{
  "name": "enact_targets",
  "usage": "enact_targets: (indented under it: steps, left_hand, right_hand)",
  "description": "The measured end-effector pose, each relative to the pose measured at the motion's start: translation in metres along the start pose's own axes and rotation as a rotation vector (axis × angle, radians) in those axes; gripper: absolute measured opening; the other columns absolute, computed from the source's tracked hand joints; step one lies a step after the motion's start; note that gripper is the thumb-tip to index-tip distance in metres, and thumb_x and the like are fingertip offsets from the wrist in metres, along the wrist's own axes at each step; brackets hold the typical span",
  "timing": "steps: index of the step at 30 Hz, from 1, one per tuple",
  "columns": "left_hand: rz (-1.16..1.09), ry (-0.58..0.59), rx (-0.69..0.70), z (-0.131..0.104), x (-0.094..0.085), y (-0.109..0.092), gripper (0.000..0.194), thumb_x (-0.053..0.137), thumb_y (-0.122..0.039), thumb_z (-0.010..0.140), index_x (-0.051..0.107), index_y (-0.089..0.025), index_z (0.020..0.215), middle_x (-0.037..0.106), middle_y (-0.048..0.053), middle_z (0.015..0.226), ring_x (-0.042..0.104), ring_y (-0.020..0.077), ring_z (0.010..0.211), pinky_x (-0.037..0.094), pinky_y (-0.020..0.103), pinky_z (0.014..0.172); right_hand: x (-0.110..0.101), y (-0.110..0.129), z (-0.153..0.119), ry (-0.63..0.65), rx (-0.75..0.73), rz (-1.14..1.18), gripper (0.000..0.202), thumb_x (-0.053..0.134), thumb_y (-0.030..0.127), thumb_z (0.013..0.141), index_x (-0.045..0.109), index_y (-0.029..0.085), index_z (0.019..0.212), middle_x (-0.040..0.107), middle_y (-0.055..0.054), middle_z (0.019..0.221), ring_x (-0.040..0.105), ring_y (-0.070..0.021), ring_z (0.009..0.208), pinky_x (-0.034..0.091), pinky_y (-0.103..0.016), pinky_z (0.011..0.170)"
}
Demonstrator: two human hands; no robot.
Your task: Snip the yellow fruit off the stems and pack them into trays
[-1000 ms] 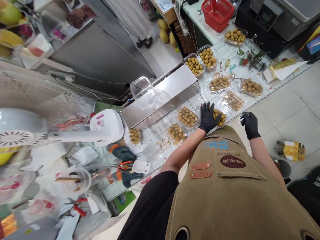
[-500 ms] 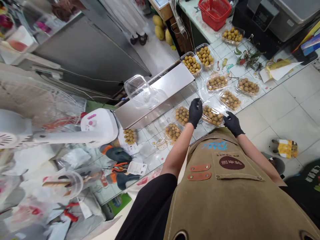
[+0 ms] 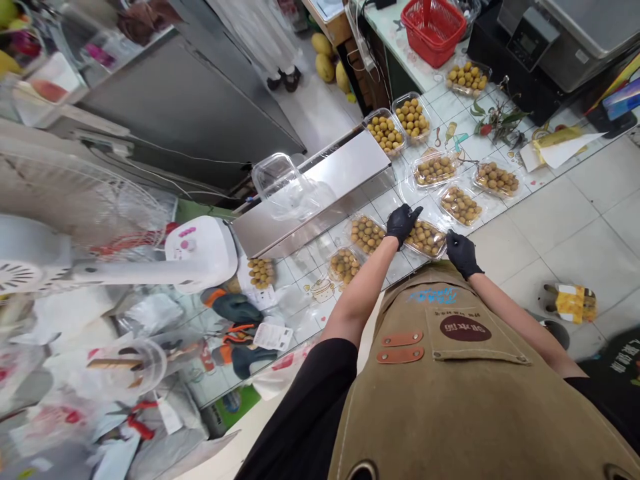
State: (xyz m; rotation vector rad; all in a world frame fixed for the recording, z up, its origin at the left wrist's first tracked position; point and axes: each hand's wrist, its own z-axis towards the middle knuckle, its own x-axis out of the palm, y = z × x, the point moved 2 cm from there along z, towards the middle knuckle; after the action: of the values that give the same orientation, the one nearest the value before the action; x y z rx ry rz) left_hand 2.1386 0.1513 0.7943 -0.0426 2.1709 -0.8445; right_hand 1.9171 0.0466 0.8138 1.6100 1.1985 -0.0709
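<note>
A clear plastic tray of longans (image 3: 426, 238) lies at the counter's near edge, between my two black-gloved hands. At its left end, my left hand (image 3: 403, 223) is closed on the rim, with the thumb pointing right across the tray. My right hand (image 3: 463, 254) pinches the tray's right end with its fingertips. Whether thin film is also between my fingers cannot be made out. Left of my left hand sit two more longan trays, one farther back (image 3: 367, 233) and one nearer (image 3: 345, 265). Another longan tray (image 3: 461, 204) stands just beyond the tray I hold.
A long metal box (image 3: 320, 183) with an empty clear container (image 3: 277, 177) on top runs along the back. More longan trays stand at the right, near a red basket (image 3: 433, 30) and leafy twigs (image 3: 500, 120). Work gloves (image 3: 233, 307) and a white fan (image 3: 200, 253) are left.
My left hand has shifted slightly right and down along the tray's left end, its thumb now stretched over the tray. My right hand has moved a little left, closer against the right end.
</note>
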Motion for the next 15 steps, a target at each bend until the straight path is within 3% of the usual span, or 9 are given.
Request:
enact_targets:
  steps: [2,5,8,11,15]
  left_hand:
    - [-0.017,0.007,-0.014,0.002,0.001,0.003,0.041,0.066,-0.060,0.112,0.077,-0.020,0.107,0.084,0.013,0.109,0.077,0.0283,0.108,0.048,0.032,0.088]
    - [-0.039,-0.014,-0.005,0.005,0.004,0.005,0.040,0.069,-0.059,0.110,0.075,-0.020,0.103,0.084,0.013,0.107,0.076,0.0285,0.105,0.048,0.032,0.087]
    - [-0.070,-0.030,0.013,0.008,0.005,0.006,0.040,0.071,-0.059,0.109,0.075,-0.021,0.097,0.083,0.012,0.103,0.076,0.0284,0.101,0.048,0.034,0.088]
    - [-0.109,-0.039,0.016,0.012,0.005,0.005,0.042,0.072,-0.059,0.108,0.073,-0.022,0.090,0.082,0.010,0.099,0.074,0.0275,0.098,0.049,0.034,0.088]
    - [-0.158,-0.073,-0.034,0.009,0.004,0.003,0.041,0.073,-0.059,0.107,0.070,-0.022,0.089,0.081,0.009,0.098,0.073,0.0264,0.096,0.048,0.034,0.088]
  right_hand:
    - [-0.001,-0.001,0.004,0.049,0.040,0.078,0.060,0.063,0.067,0.097,0.084,0.015,0.120,0.083,-0.014,0.103,0.076,-0.0292,0.092,0.065,-0.046,0.092]
    - [-0.003,-0.002,0.012,0.152,0.095,0.217,0.063,0.073,0.074,0.087,0.079,0.018,0.114,0.079,-0.006,0.092,0.069,-0.0199,0.070,0.065,-0.037,0.070]
    - [-0.003,-0.001,0.023,0.237,0.130,0.338,0.064,0.084,0.076,0.073,0.072,0.021,0.102,0.076,-0.003,0.087,0.069,-0.0176,0.071,0.065,-0.035,0.067]
    - [0.001,-0.002,0.033,0.235,0.140,0.392,0.066,0.089,0.076,0.064,0.064,0.022,0.093,0.070,0.000,0.083,0.067,-0.0162,0.072,0.064,-0.032,0.064]
    - [0.001,-0.004,0.033,0.191,0.129,0.387,0.064,0.088,0.075,0.068,0.062,0.023,0.095,0.066,0.002,0.080,0.062,-0.0137,0.068,0.061,-0.028,0.059]
